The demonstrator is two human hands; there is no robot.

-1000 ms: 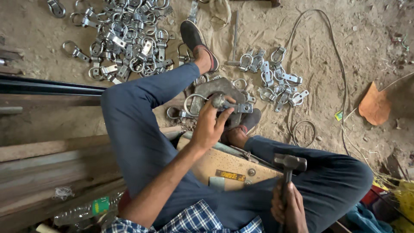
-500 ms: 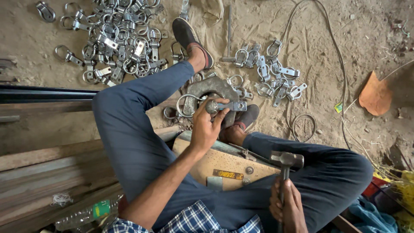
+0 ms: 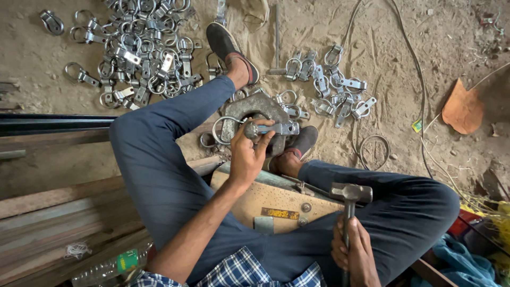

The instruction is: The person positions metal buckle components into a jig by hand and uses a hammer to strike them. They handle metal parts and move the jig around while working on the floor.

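1. The left hand (image 3: 248, 154) closes its grip on a metal clamp piece (image 3: 273, 128), held on the grey iron block (image 3: 255, 109); the piece's long axis runs out to the right of the fingers.
2. The right hand (image 3: 353, 252) wraps the handle of a hammer (image 3: 350, 194), head up, well below and right of the piece.
3. Loose clamp rings (image 3: 141, 50) lie beyond on the sandy floor (image 3: 404, 32).
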